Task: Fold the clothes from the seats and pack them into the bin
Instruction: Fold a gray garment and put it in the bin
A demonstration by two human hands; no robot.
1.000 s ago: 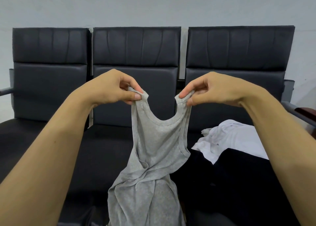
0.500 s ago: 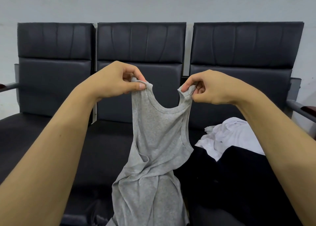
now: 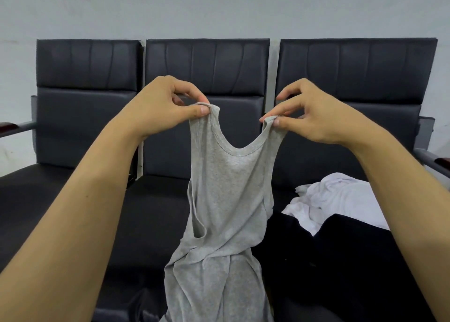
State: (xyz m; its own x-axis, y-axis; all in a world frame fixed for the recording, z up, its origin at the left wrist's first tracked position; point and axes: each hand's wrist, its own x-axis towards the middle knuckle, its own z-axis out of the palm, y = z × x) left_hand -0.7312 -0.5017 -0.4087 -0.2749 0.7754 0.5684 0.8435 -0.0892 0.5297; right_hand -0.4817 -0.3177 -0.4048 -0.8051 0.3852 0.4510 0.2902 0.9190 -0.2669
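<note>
Grey tank top (image 3: 229, 200) held up in front of the middle seat (image 3: 207, 78), one strap per hand. Left hand (image 3: 165, 107) pinches the left strap between thumb and forefinger; right hand (image 3: 314, 114) pinches the right strap the same way, other fingers spread loose. Top hangs twisted at the waist, lower part bunched and running out of frame at the bottom. White garment (image 3: 341, 197) crumpled on the right seat, a black one (image 3: 353, 260) lying partly over it (bin not in view).
</note>
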